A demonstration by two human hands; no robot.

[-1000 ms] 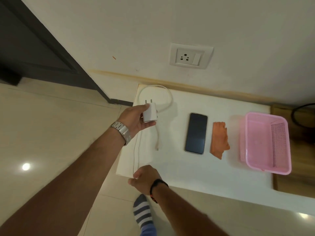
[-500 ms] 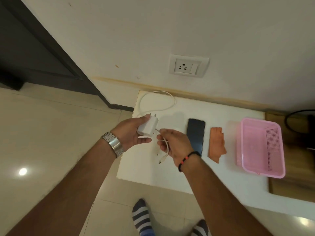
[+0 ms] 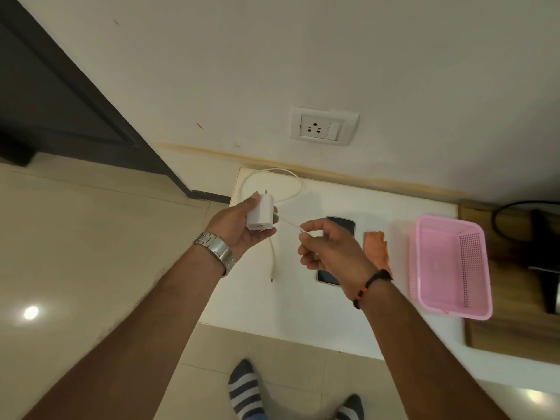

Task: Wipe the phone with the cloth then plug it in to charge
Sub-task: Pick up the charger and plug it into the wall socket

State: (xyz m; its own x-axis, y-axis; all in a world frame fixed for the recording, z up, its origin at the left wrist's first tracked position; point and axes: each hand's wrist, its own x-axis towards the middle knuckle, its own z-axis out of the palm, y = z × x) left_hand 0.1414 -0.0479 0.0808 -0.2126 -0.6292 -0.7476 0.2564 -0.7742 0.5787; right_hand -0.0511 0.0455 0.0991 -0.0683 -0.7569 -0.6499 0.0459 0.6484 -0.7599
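Note:
My left hand [image 3: 239, 230] grips a white charger adapter [image 3: 260, 216] above the left end of the white table [image 3: 303, 304], prongs pointing toward the wall. My right hand [image 3: 330, 251] pinches the white cable [image 3: 289, 224] just right of the adapter. The cable loops back along the table's far edge, and its other end hangs down with a plug [image 3: 272, 278] near the tabletop. The black phone [image 3: 342, 222] lies face up, mostly hidden behind my right hand. An orange cloth [image 3: 375, 245] lies right of the phone.
A white wall socket with a switch [image 3: 322, 126] sits above the table. A pink plastic basket [image 3: 451, 265] stands at the table's right end. A dark door frame is at left, a wooden surface with a black cord at right. My striped socks show below.
My right hand rose from the table's front edge to the cable beside the adapter and now pinches it, pulling it slightly right. The left hand keeps holding the adapter.

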